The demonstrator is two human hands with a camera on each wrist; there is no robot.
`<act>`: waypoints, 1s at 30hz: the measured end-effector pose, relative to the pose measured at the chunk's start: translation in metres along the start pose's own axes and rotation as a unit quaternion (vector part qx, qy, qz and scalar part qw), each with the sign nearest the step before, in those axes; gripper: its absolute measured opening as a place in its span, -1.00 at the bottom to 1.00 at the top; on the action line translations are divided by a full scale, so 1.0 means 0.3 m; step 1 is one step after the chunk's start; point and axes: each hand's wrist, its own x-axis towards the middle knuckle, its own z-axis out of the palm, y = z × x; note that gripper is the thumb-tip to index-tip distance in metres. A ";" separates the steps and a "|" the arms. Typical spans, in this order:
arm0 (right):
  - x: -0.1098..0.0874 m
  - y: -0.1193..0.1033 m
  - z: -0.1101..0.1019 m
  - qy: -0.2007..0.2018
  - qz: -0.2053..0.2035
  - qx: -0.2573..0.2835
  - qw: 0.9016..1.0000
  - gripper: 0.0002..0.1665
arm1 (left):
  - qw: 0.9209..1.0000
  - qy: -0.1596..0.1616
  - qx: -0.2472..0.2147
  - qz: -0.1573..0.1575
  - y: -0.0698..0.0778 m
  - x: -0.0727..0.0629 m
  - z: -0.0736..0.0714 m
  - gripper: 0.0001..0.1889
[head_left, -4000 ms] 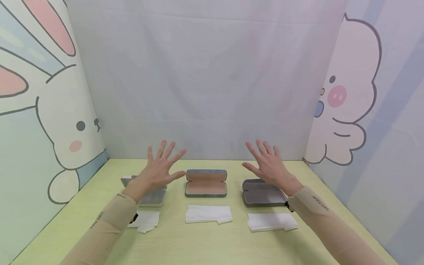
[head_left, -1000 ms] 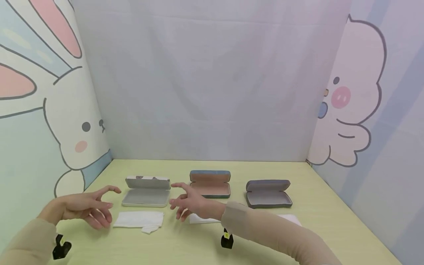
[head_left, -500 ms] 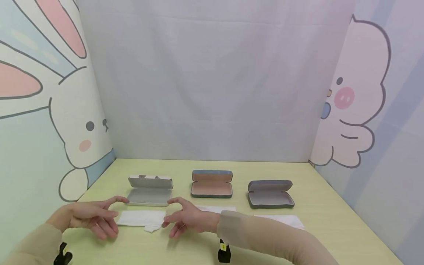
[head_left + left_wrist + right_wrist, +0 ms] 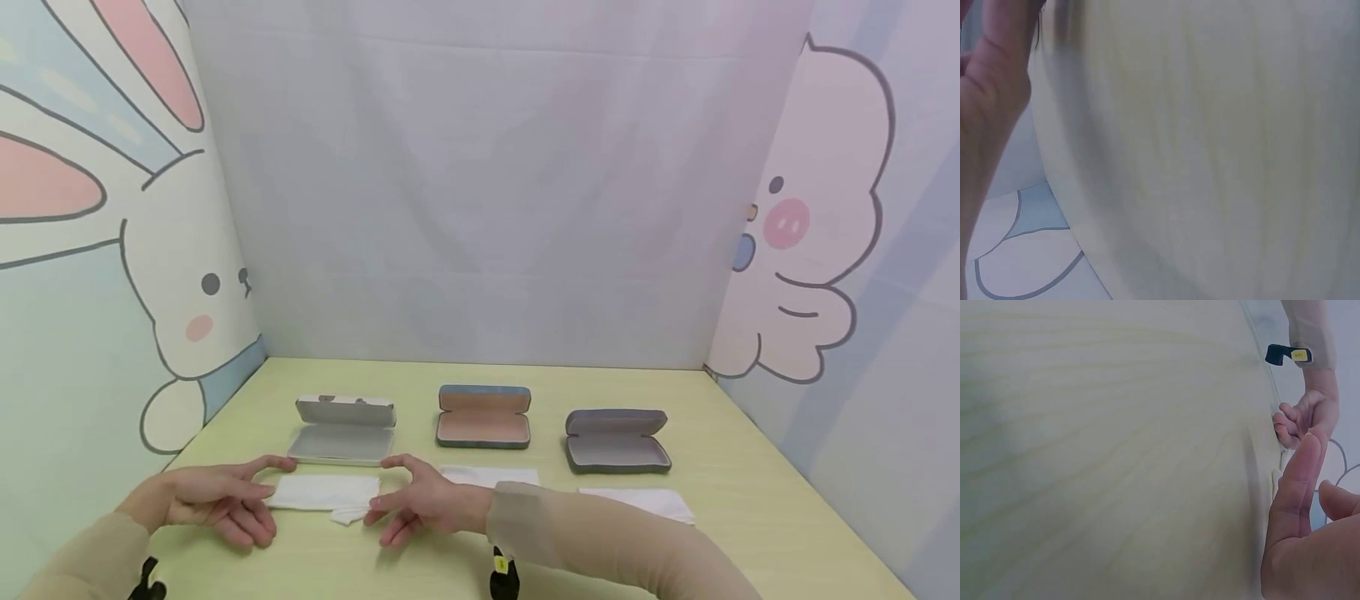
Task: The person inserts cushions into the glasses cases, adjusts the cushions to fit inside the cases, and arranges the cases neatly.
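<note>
In the head view, a folded white cloth (image 4: pixel 322 492) lies flat on the table with a small loose flap at its front right. Behind it stands a light eyeglass case (image 4: pixel 345 442), lid raised, grey inside. My left hand (image 4: pixel 213 500) is at the cloth's left edge, its index fingertip by the case's front left corner. Opposite, my right hand (image 4: pixel 427 500) has its thumb at the cloth's right edge and its index fingertip by the case's front right corner. Neither hand visibly grips anything; exact fingertip contact is too small to tell.
A blue eyeglass case (image 4: pixel 483 427) with a peach lining and a dark grey one (image 4: pixel 618 446) stand with lids raised. Second (image 4: pixel 491 477) and third white cloths (image 4: pixel 645 502) lie before them; the right arm partly covers both. A grey curtain (image 4: pixel 487 183) closes the back.
Both hands, earlier spread in the air over the table, have come down to either side of the left cloth. Lately they have moved slightly closer to it. The cases and cloths look unmoved.
</note>
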 end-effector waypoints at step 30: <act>0.063 0.006 0.066 0.065 0.049 0.016 0.997 -0.57 | 0.997 0.074 -0.018 0.005 -0.019 0.022 0.025 -0.38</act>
